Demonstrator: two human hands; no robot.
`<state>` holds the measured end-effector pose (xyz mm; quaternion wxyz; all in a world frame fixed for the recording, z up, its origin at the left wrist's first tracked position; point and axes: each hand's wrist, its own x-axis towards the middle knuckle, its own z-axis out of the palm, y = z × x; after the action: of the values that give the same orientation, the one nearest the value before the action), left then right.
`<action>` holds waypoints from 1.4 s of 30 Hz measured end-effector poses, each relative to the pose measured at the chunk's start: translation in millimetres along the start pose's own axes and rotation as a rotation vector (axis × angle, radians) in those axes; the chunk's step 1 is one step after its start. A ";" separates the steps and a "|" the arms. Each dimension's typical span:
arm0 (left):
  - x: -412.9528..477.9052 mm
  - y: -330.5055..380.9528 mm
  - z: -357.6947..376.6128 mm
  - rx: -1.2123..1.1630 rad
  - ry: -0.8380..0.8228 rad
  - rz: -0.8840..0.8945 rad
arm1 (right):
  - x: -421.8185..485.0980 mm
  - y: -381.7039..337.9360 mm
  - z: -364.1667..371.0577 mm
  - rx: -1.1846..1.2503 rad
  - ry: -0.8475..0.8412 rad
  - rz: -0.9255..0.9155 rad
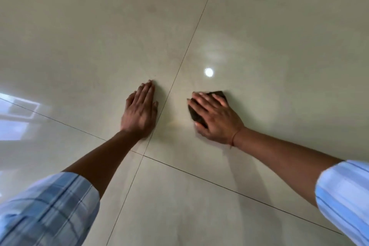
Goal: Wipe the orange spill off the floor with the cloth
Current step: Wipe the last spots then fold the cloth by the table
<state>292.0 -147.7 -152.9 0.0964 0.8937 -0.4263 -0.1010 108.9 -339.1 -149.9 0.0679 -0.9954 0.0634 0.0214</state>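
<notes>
Left hand (pixel 139 112): flat on the floor (pixel 99 36), fingers straight and together, holding nothing.
Right hand (pixel 214 118): fingers spread, pressing the cloth down.
Cloth (pixel 194 115): dark, under the right palm, edges showing.
Spill (pixel 175 123): faint orange smear between the hands, beside the tile joint.
</notes>
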 end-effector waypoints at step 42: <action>-43.9 277.8 -33.5 -0.530 -0.393 -0.026 | -182.0 -22.1 -68.7 1.324 0.442 1.598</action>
<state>67.5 -282.2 -44.6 0.2400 0.8065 -0.3841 -0.3801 -66.3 -304.4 -69.7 0.5498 -0.4110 0.7092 -0.1607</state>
